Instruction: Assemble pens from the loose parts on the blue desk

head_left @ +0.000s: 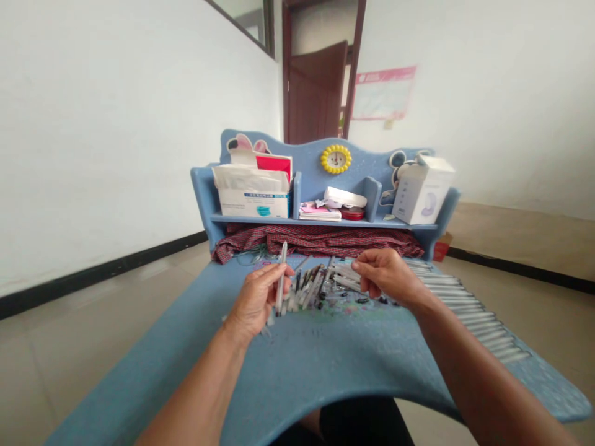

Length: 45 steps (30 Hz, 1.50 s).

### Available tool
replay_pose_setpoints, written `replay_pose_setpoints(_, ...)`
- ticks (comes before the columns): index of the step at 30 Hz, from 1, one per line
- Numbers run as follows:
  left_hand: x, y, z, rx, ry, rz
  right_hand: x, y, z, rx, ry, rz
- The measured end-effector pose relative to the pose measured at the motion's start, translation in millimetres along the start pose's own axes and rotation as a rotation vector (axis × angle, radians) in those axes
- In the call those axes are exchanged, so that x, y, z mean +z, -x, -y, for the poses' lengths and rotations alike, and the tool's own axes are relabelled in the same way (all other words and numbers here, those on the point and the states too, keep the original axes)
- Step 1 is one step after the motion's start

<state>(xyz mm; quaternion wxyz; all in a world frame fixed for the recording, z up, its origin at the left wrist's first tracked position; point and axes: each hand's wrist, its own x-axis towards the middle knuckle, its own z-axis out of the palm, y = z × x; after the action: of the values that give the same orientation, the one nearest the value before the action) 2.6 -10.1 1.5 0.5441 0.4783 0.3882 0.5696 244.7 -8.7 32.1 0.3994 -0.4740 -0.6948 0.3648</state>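
Pen [281, 285], near-upright just left of centre frame, sits pinched in our left hand [255, 300]! Our right hand [389, 275] curls nearly closed by mid-frame pen parts [312, 288], contents unclear. We're apparently handling one pen; next calls for steadiness.

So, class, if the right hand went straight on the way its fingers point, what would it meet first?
Most likely the loose pen parts beside the right hand, but the hand's height above the table is unclear, so it might pass over them.
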Motion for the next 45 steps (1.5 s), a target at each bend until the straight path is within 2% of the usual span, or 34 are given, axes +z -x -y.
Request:
replay_pose_setpoints(4,3.1,2,1,-0.041,-0.021,0.07,-4,0,-18,0.087,0.245,0.102)
replay_pose_setpoints(9,5.4,3,6,-0.111,-0.075,0.207,-4,-4,-37,0.096,0.588,0.086)
replay_pose_setpoints(13,4.1,2,11,-0.104,-0.156,0.226,-2,-6,-44,0.072,0.722,0.098)
replay_pose_setpoints(21,0.6,0,15,-0.132,-0.331,0.201,12,-6,-42,0.003,0.84,0.176)
replay_pose_setpoints(28,5.9,2,12,-0.127,-0.362,0.171,17,-14,-40,-0.007,0.912,0.231)
replay_pose_setpoints(36,4.6,2,14,-0.137,-0.394,0.153,26,-23,-27,-0.034,0.917,0.252)
replay_pose_setpoints(45,5.9,2,13,-0.143,-0.445,0.136,39,-34,-26,-0.048,0.867,0.302)
